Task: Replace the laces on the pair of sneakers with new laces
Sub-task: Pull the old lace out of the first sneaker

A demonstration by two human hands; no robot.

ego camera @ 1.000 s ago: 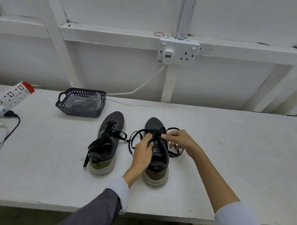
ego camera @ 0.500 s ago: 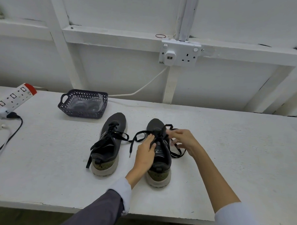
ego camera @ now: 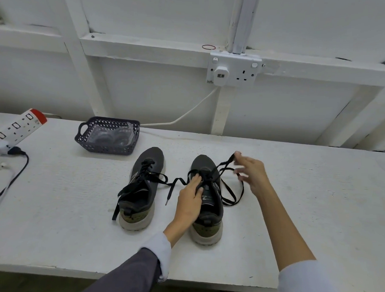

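On the bench [ego camera: 305, 212], right of the laced left sneaker [ego camera: 141, 187], the left hand [ego camera: 190, 199] pressed flat on the right sneaker [ego camera: 208, 215]. The right hand [ego camera: 252, 173] was nearer the free end, its fingers [ego camera: 239, 156] pinching the lace [ego camera: 225, 164], which slanted up and rightward from the eyelets.

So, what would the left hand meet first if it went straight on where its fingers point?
Probably the left hand meets the black lace crossing the dark grey sneaker it rests on; depth unclear.

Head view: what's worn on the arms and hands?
No gloves, rings or watch visible on left hand or right hand. Left arm: dark grey sleeve with a pale cuff. Right arm: pale sleeve ending near the elbow, forearm uncovered.
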